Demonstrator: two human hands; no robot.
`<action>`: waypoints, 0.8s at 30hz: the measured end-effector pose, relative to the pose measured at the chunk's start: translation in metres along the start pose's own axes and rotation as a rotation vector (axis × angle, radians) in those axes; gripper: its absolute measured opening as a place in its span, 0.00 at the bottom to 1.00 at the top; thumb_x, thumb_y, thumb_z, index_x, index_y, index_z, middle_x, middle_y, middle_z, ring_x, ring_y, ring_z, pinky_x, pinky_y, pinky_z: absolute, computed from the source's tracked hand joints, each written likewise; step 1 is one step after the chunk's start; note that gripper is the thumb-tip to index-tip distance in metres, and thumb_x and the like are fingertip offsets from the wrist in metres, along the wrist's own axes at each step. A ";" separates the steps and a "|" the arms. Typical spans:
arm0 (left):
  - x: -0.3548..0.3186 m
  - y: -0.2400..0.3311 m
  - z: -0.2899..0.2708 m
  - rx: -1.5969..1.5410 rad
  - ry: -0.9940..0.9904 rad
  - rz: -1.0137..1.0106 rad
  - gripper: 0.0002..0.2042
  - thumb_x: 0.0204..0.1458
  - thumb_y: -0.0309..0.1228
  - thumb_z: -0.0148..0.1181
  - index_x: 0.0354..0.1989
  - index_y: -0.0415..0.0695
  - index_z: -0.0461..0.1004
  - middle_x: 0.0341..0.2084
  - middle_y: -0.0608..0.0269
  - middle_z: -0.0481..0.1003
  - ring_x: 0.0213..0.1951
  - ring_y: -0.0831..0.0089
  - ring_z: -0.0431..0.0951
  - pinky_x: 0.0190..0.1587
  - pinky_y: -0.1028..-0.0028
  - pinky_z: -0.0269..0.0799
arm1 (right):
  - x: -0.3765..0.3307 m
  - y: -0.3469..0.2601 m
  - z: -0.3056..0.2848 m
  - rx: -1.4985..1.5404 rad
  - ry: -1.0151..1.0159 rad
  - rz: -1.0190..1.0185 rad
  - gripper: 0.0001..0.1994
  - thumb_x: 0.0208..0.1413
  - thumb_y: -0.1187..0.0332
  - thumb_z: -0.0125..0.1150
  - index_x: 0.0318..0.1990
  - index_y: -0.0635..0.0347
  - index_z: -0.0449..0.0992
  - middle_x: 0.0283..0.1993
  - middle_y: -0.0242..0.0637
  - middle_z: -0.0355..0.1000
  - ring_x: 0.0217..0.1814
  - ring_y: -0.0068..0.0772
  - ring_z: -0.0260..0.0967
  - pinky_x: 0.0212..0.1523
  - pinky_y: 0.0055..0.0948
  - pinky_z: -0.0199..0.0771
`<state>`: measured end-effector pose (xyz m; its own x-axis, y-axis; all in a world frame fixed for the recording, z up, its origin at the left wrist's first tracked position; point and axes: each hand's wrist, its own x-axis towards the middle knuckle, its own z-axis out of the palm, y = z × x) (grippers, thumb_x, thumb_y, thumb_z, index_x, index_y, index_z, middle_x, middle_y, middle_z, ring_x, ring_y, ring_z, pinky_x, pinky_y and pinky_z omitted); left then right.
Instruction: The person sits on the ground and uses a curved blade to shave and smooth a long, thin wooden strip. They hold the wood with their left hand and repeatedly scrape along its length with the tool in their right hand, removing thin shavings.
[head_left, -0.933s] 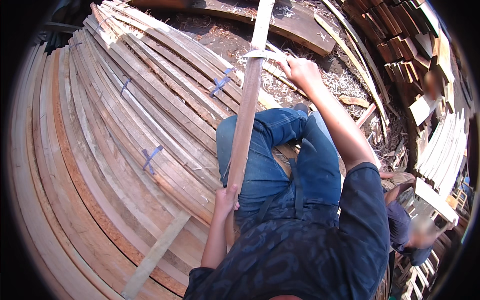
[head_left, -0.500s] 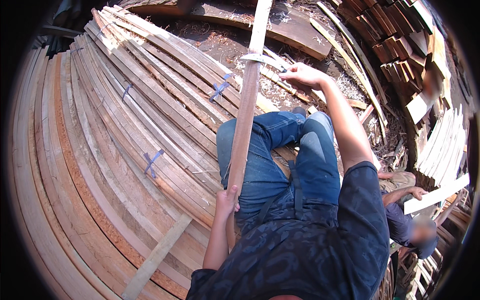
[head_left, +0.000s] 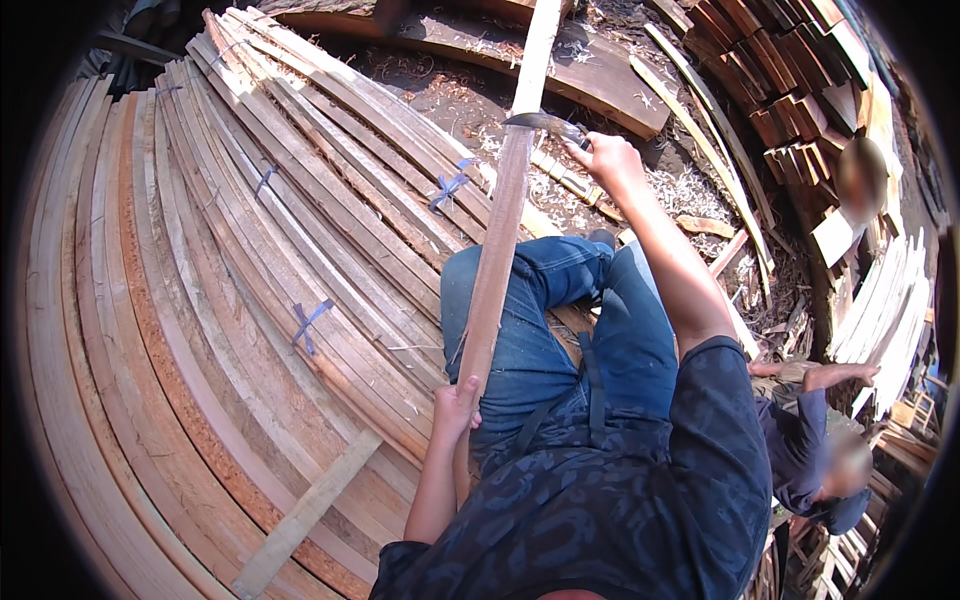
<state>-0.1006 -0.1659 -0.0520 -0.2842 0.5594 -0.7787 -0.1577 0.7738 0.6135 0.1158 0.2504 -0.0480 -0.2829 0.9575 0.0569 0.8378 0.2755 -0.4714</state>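
A long wooden strip (head_left: 497, 245) slants up over my left thigh; its far part is pale and its near part browner. My left hand (head_left: 458, 405) is wrapped round the strip's near end, close to my waist. In my right hand (head_left: 612, 162), closed on the handle, is a knife with a curved blade (head_left: 543, 122). The blade lies across the strip where pale wood meets brown. Whether its edge is biting into the wood, I cannot tell.
Bundled wooden strips (head_left: 260, 290), tied with blue ties (head_left: 311, 325), cover the left side. A thick plank (head_left: 590, 75) lies ahead among shavings. Stacked timber (head_left: 790, 90) rises at the far right. A co-worker (head_left: 810, 440) sits at the right, near pale strips (head_left: 880, 310).
The knife has turned in my right hand, its blade now dark instead of bright. The strip's far end has shifted slightly right. The co-worker's arm and pale board have moved.
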 end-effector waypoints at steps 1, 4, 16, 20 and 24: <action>0.001 -0.001 0.000 -0.009 -0.008 0.012 0.30 0.54 0.57 0.58 0.19 0.37 0.71 0.08 0.62 0.68 0.10 0.75 0.71 0.11 0.77 0.66 | 0.001 -0.001 -0.002 -0.076 0.074 0.016 0.29 0.54 0.40 0.59 0.33 0.63 0.79 0.25 0.51 0.75 0.31 0.51 0.75 0.33 0.41 0.73; 0.003 -0.004 -0.001 -0.021 -0.026 0.030 0.30 0.54 0.57 0.59 0.19 0.37 0.71 0.08 0.62 0.68 0.10 0.75 0.71 0.11 0.77 0.66 | 0.009 0.005 -0.014 0.172 -0.046 0.036 0.27 0.53 0.41 0.59 0.37 0.60 0.81 0.29 0.50 0.76 0.35 0.50 0.77 0.37 0.43 0.76; 0.003 -0.001 0.000 -0.056 -0.032 -0.002 0.29 0.54 0.55 0.60 0.21 0.35 0.72 0.09 0.62 0.69 0.10 0.75 0.71 0.10 0.77 0.66 | 0.021 0.015 -0.004 0.218 0.038 0.279 0.22 0.52 0.51 0.63 0.35 0.66 0.80 0.32 0.53 0.77 0.39 0.50 0.78 0.41 0.41 0.76; -0.001 0.003 0.000 -0.028 -0.018 0.017 0.30 0.53 0.56 0.60 0.20 0.36 0.72 0.08 0.62 0.68 0.10 0.76 0.71 0.10 0.78 0.65 | 0.008 0.008 -0.001 0.234 -0.026 -0.004 0.15 0.50 0.56 0.65 0.37 0.59 0.80 0.28 0.48 0.77 0.33 0.48 0.77 0.38 0.41 0.76; 0.000 0.002 0.000 -0.027 -0.018 0.017 0.30 0.53 0.57 0.60 0.19 0.36 0.72 0.08 0.62 0.68 0.10 0.76 0.71 0.10 0.78 0.64 | -0.009 0.003 0.004 0.111 -0.047 0.081 0.14 0.49 0.56 0.65 0.33 0.59 0.80 0.27 0.48 0.76 0.34 0.50 0.76 0.40 0.42 0.75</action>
<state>-0.1011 -0.1643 -0.0513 -0.2701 0.5780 -0.7700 -0.1785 0.7559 0.6299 0.1192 0.2428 -0.0538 -0.2403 0.9704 -0.0253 0.8025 0.1839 -0.5676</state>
